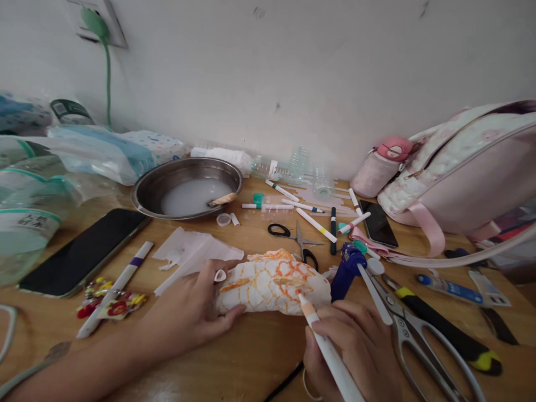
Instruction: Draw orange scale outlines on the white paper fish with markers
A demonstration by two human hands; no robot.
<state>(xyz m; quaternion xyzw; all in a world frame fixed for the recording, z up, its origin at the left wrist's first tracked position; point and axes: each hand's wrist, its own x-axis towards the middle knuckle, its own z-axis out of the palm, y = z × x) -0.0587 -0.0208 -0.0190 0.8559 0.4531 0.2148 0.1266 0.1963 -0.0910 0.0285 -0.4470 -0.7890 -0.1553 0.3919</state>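
A white paper-wrapped bundle (274,286) with orange scale-like lines lies on the wooden desk (259,346). My left hand (190,312) grips its left end, thumb under and fingers curled over it. My right hand (355,352) holds a white marker with an orange tip (324,343); the tip touches the bundle's lower right side. A blue object (347,271) stands just right of the bundle, with another white pen (374,293) leaning across it.
A metal bowl (144,192) of cloudy liquid sits behind. Several markers (316,224), small black scissors (295,237), large shears (422,340), a phone (84,251), a second phone (378,223), a pink bag (464,167), plastic bags (62,162) and torn paper (188,251) crowd the desk.
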